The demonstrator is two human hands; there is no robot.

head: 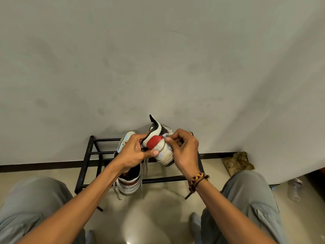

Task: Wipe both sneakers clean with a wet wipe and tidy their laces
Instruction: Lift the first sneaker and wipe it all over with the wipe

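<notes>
Both hands meet over a black rack (pixel 88 155) that stands against the wall (pixel 158 59). Left hand (pixel 134 152) grips a white sneaker (pixel 162 148) by its collar, fingers curled around the opening and the thumb laid along the side near the heel. That sneaker is lifted clear of the rack and tilted, its red heel patch facing the camera, its tongue pointing up toward the wall and its sole turned down and to the right. Right hand (pixel 184 150) pinches a small grey wipe (pixel 166 136) between thumb and fingertips and presses it to the sneaker's side, just right of the red patch. So the held sneaker sits between the two hands, touching both. A braided bracelet (pixel 197 178) circles the right wrist.

Below the left hand, a second sneaker (pixel 130 184) rests on the rack, heel toward the person, its toe hidden behind the left hand; loose laces (pixel 117 190) trail off its near end and over the rack's front bar. Grey-trousered knees frame the view on either side. On the floor (pixel 154 208) to the right lie a brown bag (pixel 237 162) by the wall and a clear plastic bottle (pixel 295 189) farther out.
</notes>
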